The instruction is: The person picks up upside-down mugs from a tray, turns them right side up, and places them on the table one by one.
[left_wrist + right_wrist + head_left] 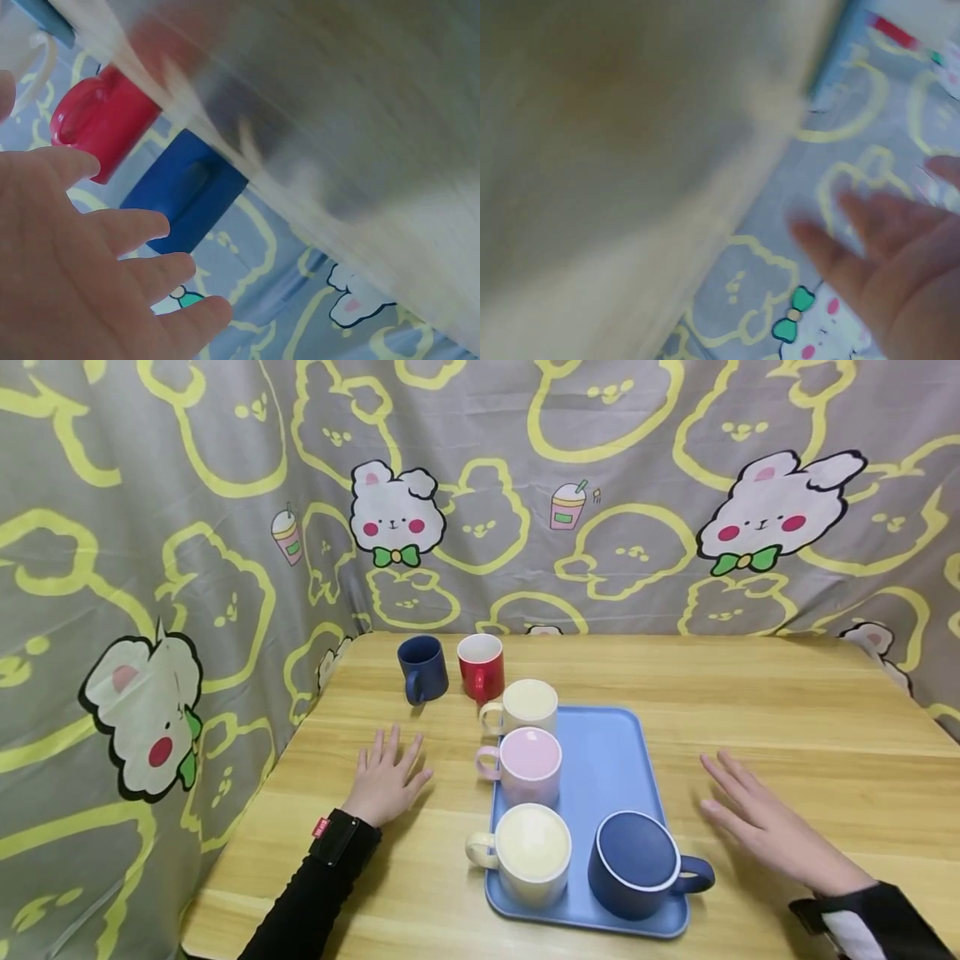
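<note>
My left hand [384, 783] is spread low over the table to the left of the blue tray [603, 752], its fingers pointing at two mugs. Those are a navy mug [424, 670] and a red mug [482, 668], standing side by side at the back. On the other side of the tray my right hand [772, 827] hovers with fingers extended, holding nothing. Along the tray's left side stand a cream mug [534, 717], a pink mug [534, 787] and a nearer cream mug [528, 877], handles to the left. A large navy mug [628, 885] occupies the front right corner, handle to the right.
A wooden table [757, 693] carries everything. Behind it and along the left hangs a grey curtain [480, 435] with yellow outlines and rabbit faces. The handles of the tray's mugs reach past its edges.
</note>
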{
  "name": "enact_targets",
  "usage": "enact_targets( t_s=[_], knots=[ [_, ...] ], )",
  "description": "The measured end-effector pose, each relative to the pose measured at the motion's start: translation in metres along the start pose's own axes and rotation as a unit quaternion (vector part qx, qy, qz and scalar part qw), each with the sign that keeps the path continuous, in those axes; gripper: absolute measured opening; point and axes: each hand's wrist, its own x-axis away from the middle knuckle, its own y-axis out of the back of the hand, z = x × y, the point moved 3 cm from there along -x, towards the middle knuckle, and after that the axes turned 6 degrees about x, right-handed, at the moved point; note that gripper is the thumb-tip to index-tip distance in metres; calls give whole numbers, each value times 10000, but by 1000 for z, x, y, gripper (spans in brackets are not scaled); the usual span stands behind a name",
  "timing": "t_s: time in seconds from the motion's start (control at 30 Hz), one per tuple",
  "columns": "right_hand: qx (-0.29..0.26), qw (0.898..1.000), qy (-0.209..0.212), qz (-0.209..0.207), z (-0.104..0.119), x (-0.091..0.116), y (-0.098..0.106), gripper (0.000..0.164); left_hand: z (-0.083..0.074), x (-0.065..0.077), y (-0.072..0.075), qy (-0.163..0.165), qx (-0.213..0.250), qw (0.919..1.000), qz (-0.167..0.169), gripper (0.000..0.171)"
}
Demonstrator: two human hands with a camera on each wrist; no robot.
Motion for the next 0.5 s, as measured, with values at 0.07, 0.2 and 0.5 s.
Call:
enact_targets(
  t_s=[0.07, 0.2, 0.5],
  knots=[
    [-550, 9966, 600, -161, 8, 8, 4, 55, 1, 1, -1, 5, 58, 10000, 19, 65],
    [-1475, 9737, 1585, 704, 21, 19, 1, 49, 2, 2, 0, -3, 178, 9998, -22, 65],
    [-1966, 9562, 1464, 1601, 39, 20, -28, 29, 6, 2, 1, -1, 302, 9995, -7, 65]
  ],
)
